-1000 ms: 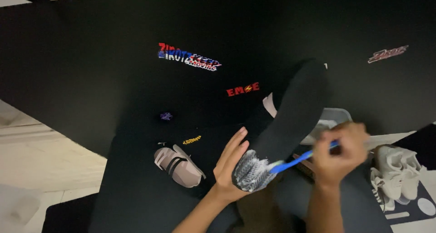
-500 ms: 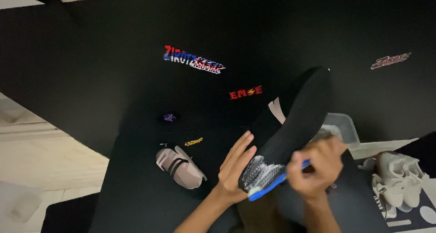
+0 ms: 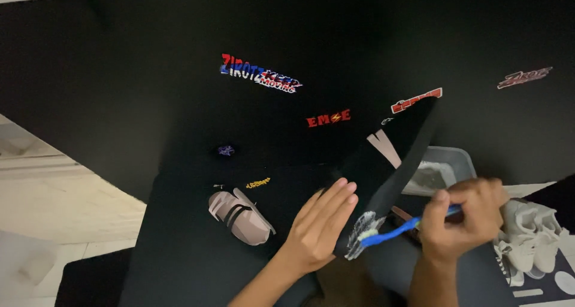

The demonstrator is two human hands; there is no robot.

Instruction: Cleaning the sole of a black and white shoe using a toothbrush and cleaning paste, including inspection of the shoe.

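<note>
A black shoe (image 3: 389, 163) stands tilted on end at centre right, its sole edge towards me, with white foam (image 3: 362, 230) on its lower end. My left hand (image 3: 318, 226) lies flat against the shoe's left side, steadying it. My right hand (image 3: 466, 217) grips a blue toothbrush (image 3: 395, 229) by the handle. The brush head touches the foamy lower end of the shoe.
A black surface with coloured stickers (image 3: 260, 73) fills the view. A grey-pink shoe print shape (image 3: 239, 216) lies to the left of my hands. A clear tub (image 3: 443, 169) sits behind the shoe, a white cloth or shoe (image 3: 530, 235) at the right. Pale floor (image 3: 48, 205) lies at left.
The right hand and brush slid down-left along the shoe, then back to the right. The shoe's tilt shifted slightly. My left hand stayed on its side.
</note>
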